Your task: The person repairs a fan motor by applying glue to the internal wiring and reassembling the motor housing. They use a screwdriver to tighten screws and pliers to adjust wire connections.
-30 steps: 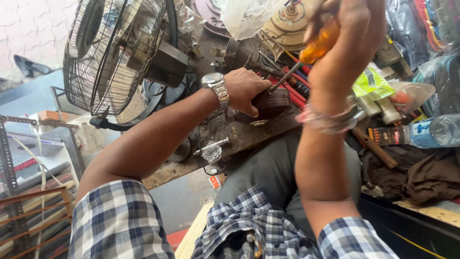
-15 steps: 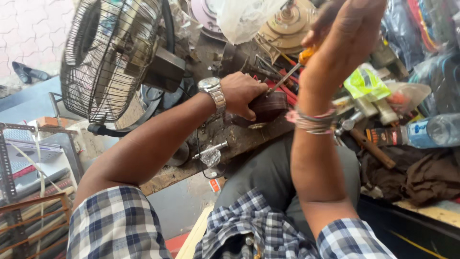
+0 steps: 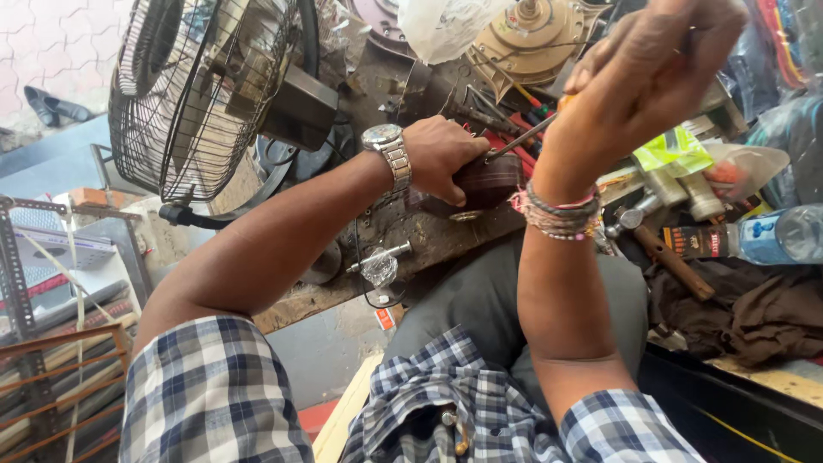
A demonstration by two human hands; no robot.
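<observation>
My left hand (image 3: 441,156), with a metal wristwatch (image 3: 390,147) on the wrist, grips a dark round motor part (image 3: 484,182) and presses it onto the worn wooden bench (image 3: 429,244). My right hand (image 3: 647,73) is raised and closed around the handle of a screwdriver; its metal shaft (image 3: 520,139) slants down to the dark part beside my left thumb. Most of the handle is hidden inside my fist. Thread bracelets (image 3: 557,214) circle my right wrist.
A wire-caged fan (image 3: 201,90) stands at the left. A tan motor housing (image 3: 527,34) and a plastic bag (image 3: 446,26) lie behind the hands. A hammer (image 3: 656,236), tubes, a plastic bottle (image 3: 776,236) and brown cloth (image 3: 754,309) crowd the right. Metal shelving (image 3: 34,343) stands low left.
My right hand has risen and closed further over the screwdriver's orange handle, which now hardly shows. My left hand keeps its hold on the dark part.
</observation>
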